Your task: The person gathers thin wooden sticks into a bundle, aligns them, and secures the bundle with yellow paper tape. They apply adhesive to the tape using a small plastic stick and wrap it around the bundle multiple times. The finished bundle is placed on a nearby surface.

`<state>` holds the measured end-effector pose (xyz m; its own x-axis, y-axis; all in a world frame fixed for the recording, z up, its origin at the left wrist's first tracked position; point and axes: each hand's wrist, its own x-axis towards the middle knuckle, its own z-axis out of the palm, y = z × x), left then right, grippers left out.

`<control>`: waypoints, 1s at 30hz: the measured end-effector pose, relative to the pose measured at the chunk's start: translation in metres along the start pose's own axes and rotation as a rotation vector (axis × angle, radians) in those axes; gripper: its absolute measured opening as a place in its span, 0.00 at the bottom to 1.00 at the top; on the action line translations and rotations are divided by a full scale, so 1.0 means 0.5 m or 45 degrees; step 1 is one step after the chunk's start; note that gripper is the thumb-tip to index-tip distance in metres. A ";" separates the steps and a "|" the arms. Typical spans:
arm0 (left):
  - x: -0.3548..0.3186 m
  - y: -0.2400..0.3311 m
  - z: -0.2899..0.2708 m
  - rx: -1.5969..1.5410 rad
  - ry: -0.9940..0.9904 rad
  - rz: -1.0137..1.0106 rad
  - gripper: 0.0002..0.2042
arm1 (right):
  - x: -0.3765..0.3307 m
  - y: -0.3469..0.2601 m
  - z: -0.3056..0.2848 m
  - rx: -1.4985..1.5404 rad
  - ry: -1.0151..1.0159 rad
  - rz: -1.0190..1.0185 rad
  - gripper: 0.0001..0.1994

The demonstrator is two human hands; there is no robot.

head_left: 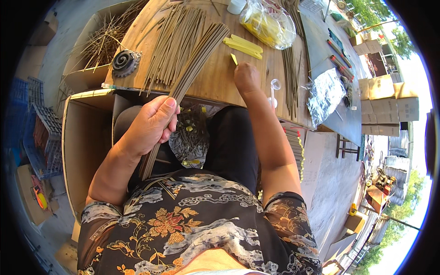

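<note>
My left hand (158, 120) is closed around a slanting bundle of thin brown incense sticks (201, 54), whose upper end reaches over the wooden table and whose lower end comes down near my lap. Over the tabletop, my right hand (246, 77) is closed, with a short yellow paper strip (234, 59) poking out at its fingers. Just beyond it lies a small pile of yellow strips (244, 46). Many loose incense sticks (176, 39) are spread on the table to the left of the held bundle. My right fingertips are mostly hidden by the hand itself.
A clear plastic bag of yellow strips (270, 27) and a white cup (236, 6) stand at the back. A dark round coil holder (124, 63) sits at the table's left corner. Cardboard boxes (87, 137) flank my left side. Silver foil (325, 96) lies on the right.
</note>
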<state>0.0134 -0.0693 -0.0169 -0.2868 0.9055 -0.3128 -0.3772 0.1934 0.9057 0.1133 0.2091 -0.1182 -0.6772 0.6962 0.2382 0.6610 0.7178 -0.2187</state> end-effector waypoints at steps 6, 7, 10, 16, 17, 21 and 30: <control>-0.003 0.011 0.000 0.019 0.002 -0.013 0.16 | 0.004 0.001 -0.022 0.190 0.150 0.053 0.05; -0.003 0.012 -0.001 0.023 0.006 -0.010 0.16 | 0.003 -0.001 -0.025 0.281 0.172 0.093 0.05; -0.002 0.014 -0.001 0.035 0.015 -0.007 0.16 | 0.007 0.011 -0.017 0.404 0.144 0.188 0.07; -0.007 0.025 -0.003 0.044 0.008 -0.023 0.16 | 0.010 0.015 -0.055 0.867 0.065 0.407 0.09; -0.011 0.025 -0.004 0.046 0.014 -0.028 0.16 | 0.011 0.007 -0.059 0.947 0.079 0.417 0.07; -0.018 0.028 -0.005 0.031 0.016 -0.061 0.16 | -0.027 -0.060 -0.139 1.656 -0.049 0.392 0.07; -0.054 0.017 0.024 0.081 -0.069 -0.099 0.16 | -0.259 -0.231 -0.271 2.057 -0.823 0.328 0.09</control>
<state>0.0287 -0.0875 0.0027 -0.2098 0.9057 -0.3684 -0.3390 0.2861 0.8962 0.1684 0.0350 0.0046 -0.8895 0.3873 -0.2424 0.0799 -0.3905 -0.9171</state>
